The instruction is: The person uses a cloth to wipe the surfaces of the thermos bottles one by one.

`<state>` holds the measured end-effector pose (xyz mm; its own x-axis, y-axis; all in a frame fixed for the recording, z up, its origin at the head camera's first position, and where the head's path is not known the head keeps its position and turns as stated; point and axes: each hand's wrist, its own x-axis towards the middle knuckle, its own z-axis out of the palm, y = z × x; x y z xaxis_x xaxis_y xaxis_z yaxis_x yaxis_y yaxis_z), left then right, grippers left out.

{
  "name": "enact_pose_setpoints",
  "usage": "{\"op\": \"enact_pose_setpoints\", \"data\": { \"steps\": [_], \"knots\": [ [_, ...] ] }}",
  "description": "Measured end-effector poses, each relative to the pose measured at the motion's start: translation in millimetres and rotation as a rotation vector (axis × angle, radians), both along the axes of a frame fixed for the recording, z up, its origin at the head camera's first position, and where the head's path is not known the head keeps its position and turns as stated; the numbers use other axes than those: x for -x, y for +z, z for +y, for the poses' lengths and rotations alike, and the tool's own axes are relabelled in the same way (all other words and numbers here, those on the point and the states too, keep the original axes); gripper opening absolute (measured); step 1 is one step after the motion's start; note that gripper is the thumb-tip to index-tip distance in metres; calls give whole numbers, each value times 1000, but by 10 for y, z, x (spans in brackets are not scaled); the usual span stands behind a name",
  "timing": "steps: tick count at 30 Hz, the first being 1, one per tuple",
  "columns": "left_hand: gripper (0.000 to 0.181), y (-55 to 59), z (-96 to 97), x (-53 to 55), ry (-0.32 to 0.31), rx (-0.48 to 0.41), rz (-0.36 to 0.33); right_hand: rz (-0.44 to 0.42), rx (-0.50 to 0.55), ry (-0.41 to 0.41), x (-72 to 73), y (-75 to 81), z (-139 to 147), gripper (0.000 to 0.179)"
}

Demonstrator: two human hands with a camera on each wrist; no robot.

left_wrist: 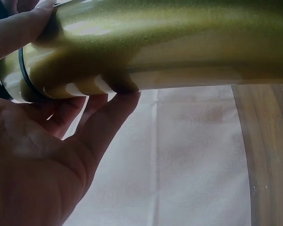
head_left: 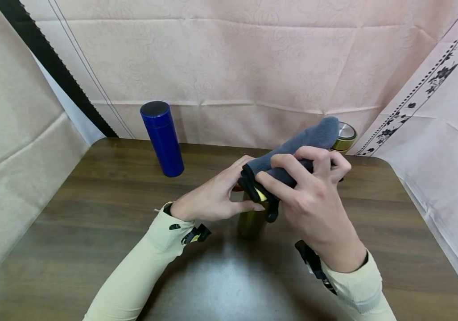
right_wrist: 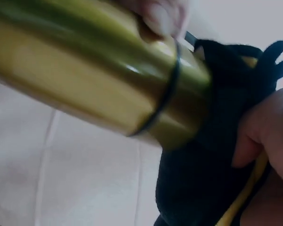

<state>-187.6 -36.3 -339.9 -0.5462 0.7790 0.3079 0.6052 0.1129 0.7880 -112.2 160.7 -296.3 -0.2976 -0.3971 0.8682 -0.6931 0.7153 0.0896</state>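
Observation:
A gold bottle [head_left: 251, 223], a thermos by its shape, stands on the table in front of me, its top hidden by a grey-blue cloth [head_left: 313, 135]. My left hand [head_left: 216, 194] holds this bottle near its upper end. In the left wrist view thumb and fingers lie on opposite sides of the gold bottle [left_wrist: 179, 47], near a dark ring. My right hand [head_left: 309, 191] grips the cloth, bunched, with black edging, a yellow strip and a black loop. In the right wrist view the dark cloth [right_wrist: 193, 174] covers the bottle's end beyond the ring.
A blue bottle [head_left: 163, 140] with a dark top stands at the back left of the wooden table [head_left: 104, 223]. Another gold container [head_left: 344, 136] with a silvery top shows at the back right, partly behind the cloth. Pale hanging fabric [head_left: 233, 62] borders the table behind and at both sides.

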Motion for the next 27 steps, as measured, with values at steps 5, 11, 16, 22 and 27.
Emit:
{"op": "enact_pose_setpoints", "data": {
  "steps": [5, 11, 16, 22, 27],
  "knots": [
    [68, -15, 3, -14, 9, -10, -42, -24, 36, -55, 52, -45, -59, 53],
    [75, -7, 16, -18, 6, -12, -51, -90, 45, -119, 99, -59, -8, 53],
    [77, -15, 8, -7, 22, 18, -6, -136, 50, -171, 90, -33, 58, 50],
    [66, -23, 5, 1, 20, 28, 8, -159, 19, -176, 35, 17, 123, 52],
    [70, -21, 1, 8, 14, 24, 19, -165, -17, -146, -34, 89, 193, 54]
  ]
}}
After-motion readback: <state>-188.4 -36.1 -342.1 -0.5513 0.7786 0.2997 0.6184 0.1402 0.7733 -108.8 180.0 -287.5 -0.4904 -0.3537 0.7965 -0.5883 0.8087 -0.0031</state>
